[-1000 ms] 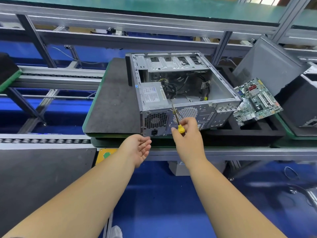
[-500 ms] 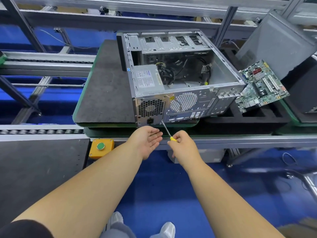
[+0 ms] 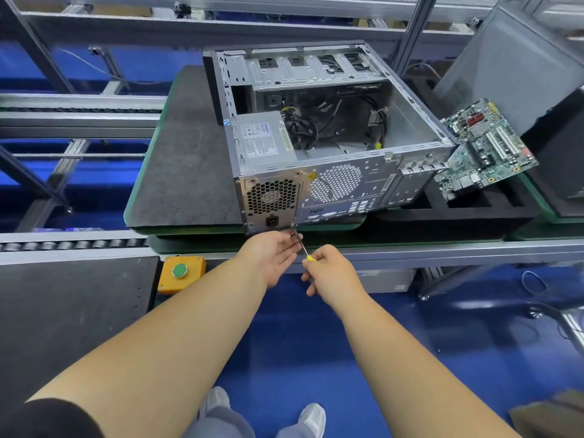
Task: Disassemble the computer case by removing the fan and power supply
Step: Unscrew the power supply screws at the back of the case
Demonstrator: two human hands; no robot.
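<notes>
Left hand (image 3: 274, 255) spread, palm cupped under the power supply's (image 3: 272, 197) lower edge; right hand (image 3: 328, 270) grips the screwdriver (image 3: 302, 248).

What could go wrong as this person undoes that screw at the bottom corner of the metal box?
The screwdriver tip sits at the lower screw of the power supply, right beside the open left hand; a slip might jab the palm. A freed screw could miss that hand and drop to the blue floor. The case stands near the pallet edge, so hard pushing might shift it.
</notes>
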